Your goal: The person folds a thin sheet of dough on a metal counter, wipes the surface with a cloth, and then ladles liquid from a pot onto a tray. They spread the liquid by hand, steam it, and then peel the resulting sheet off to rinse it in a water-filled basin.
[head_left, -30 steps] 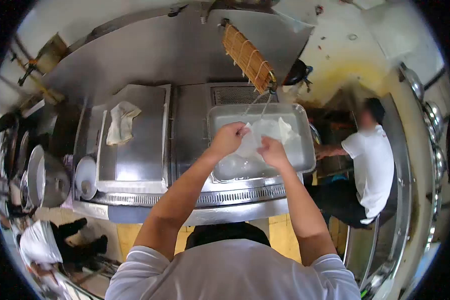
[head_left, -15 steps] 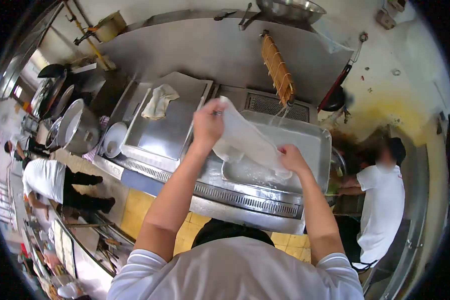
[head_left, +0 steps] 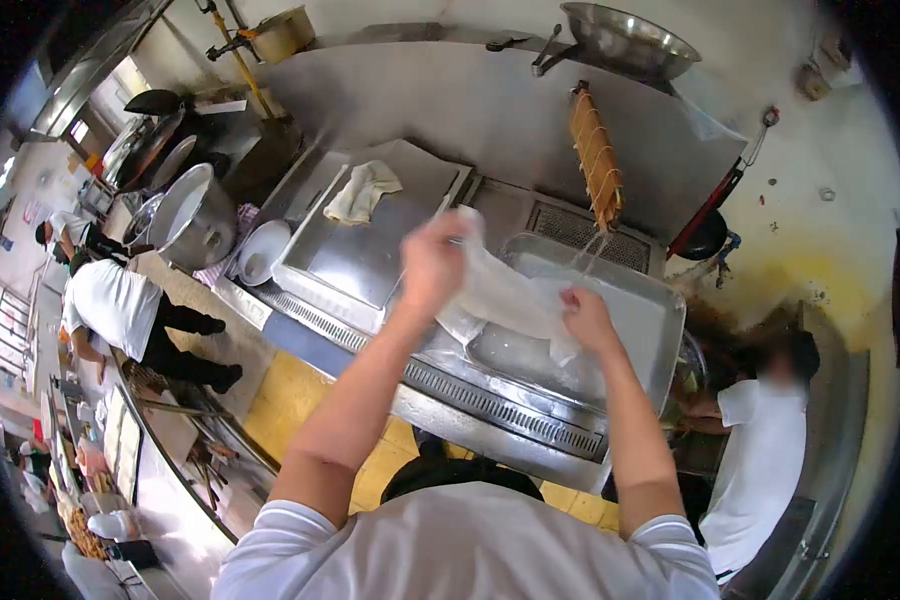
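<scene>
A thin, limp, whitish sheet [head_left: 515, 297] that looks wet is stretched between my two hands; I cannot make out its exact material. My left hand [head_left: 435, 265], slightly blurred, pinches its upper left end. At the right end, my right hand [head_left: 590, 318] has its fingers closed on the edge. The sheet hangs above the near left part of a shallow metal tray [head_left: 660, 345] with a wet, shiny bottom. Left of my left hand is a flat metal steamer top [head_left: 360, 265] with a crumpled cream cloth [head_left: 363, 190] lying on it.
A bamboo-wrapped rod [head_left: 595, 155] hangs over the tray's far side. A white plate [head_left: 263, 252] and a big metal pot [head_left: 192, 220] stand left. To the right, a co-worker [head_left: 760, 450] reaches toward a pot. Another person [head_left: 115, 310] bends over at far left.
The view has shifted, so the counter appears further right and lower. Both hands still hold the sheet, which now sags and folds more between them.
</scene>
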A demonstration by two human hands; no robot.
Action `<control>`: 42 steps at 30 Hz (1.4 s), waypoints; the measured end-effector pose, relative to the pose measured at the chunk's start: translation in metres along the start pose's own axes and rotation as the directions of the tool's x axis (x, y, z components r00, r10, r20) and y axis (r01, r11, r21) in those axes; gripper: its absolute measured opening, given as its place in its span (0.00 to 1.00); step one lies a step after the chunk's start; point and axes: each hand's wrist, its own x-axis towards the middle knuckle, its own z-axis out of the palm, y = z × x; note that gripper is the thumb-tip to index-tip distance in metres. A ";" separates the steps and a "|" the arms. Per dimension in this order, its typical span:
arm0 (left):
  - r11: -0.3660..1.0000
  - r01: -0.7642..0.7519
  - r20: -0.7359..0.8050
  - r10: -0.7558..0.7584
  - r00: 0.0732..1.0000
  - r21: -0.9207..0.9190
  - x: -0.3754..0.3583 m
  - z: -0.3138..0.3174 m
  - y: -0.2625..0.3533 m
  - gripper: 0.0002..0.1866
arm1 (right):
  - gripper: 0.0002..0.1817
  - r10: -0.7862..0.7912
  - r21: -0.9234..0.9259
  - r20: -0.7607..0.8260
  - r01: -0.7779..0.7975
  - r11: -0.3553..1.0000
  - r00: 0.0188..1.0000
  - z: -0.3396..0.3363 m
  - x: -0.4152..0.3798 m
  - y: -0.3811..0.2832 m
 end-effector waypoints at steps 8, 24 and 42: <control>0.977 0.115 0.013 -0.114 0.993 -0.182 0.018 -0.044 0.036 0.21 | 0.13 0.152 0.192 0.125 -0.174 0.966 0.980 0.032 0.006 -0.022; 0.980 0.178 -0.076 -0.186 0.980 -0.091 0.008 -0.070 0.003 0.18 | 0.11 0.162 -0.034 0.164 -0.158 0.987 0.973 0.016 -0.006 0.005; 0.985 -0.125 0.114 0.139 0.984 -0.123 -0.042 -0.005 0.030 0.17 | 0.14 -0.005 0.463 0.011 0.000 0.887 1.000 0.049 0.034 -0.152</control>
